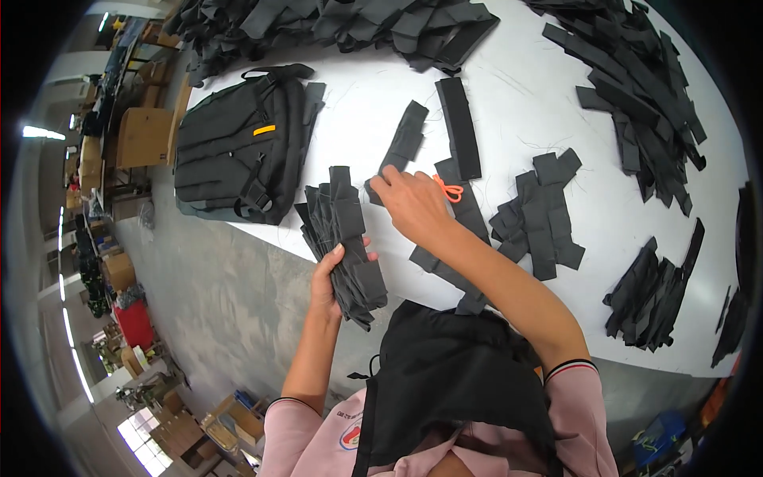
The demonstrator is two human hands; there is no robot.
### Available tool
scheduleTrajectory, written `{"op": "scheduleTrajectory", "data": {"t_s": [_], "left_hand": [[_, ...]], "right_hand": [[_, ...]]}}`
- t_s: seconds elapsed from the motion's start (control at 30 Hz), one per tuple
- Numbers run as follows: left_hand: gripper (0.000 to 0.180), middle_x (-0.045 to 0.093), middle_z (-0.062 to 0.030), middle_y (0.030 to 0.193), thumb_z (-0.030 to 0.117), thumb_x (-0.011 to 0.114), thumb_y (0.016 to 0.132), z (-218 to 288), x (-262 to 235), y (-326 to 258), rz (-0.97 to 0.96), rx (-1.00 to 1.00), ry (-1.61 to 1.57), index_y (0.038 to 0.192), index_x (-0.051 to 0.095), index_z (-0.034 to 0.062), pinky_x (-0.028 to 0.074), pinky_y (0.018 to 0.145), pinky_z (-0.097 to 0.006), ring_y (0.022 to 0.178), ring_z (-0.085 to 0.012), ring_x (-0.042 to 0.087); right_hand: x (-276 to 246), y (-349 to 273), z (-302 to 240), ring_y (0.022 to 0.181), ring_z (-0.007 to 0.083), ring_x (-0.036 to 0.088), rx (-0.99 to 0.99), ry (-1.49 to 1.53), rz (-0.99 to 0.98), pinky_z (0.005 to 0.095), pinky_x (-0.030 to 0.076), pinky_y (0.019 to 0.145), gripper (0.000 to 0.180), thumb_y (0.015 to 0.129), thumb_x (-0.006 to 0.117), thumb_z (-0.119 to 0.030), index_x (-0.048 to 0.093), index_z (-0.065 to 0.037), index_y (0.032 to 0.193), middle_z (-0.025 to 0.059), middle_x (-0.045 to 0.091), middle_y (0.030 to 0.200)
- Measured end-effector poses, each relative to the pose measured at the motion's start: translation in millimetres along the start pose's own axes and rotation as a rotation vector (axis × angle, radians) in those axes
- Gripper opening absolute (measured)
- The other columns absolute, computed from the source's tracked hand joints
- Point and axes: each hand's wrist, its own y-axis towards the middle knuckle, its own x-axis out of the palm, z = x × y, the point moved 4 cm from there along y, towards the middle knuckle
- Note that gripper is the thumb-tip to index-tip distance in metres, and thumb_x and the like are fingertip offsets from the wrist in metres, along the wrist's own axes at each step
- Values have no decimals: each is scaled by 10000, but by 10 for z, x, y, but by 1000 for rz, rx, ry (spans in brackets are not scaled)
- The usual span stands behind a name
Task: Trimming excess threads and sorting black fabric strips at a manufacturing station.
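Observation:
My left hand is closed round a thick bundle of black fabric strips, held near the table's front edge, with the thumb across its near side. Just right of it, my right hand pinches the lower end of a single black fabric piece lying tilted on the white table. An orange looped handle shows beside the right hand; whether it is held or only lies there I cannot tell. A longer black strip lies beyond that hand, and more flat strips lie partly under the right forearm.
A black backpack with an orange tag lies at the table's left edge. Large heaps of black strips cover the far side and far right. Smaller piles lie to the right. Loose threads dot the white tabletop.

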Motion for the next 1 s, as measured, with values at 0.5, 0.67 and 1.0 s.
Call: {"op": "scheduleTrajectory", "data": {"t_s": [0.5,0.67,1.0], "left_hand": [[672,593,-202,1022,267,724,658,1074,588,1200,191,678,1250,1137,430,-101,465,782,-303,911,-246,594],[424,613,-136,898,195,688,709,596,774,1836,-104,6,808,1020,534,-50,491,646,-280,720,-179,602],[586,577,-140,1049,272,688,768,78,112,717,-97,-72,112,1192,439,-46,518,786,-322,910,-221,602]], "right_hand": [[596,-291,706,803,269,621,896,722,16,369,468,700,417,815,594,-188,478,-28,1182,160,632,855],[652,-43,638,506,214,599,1011,894,78,320,482,561,480,819,597,-198,429,-14,1229,138,608,797],[375,-313,14,706,137,539,739,1038,138,255,443,653,365,763,672,-123,496,-32,1069,60,540,795]]}}
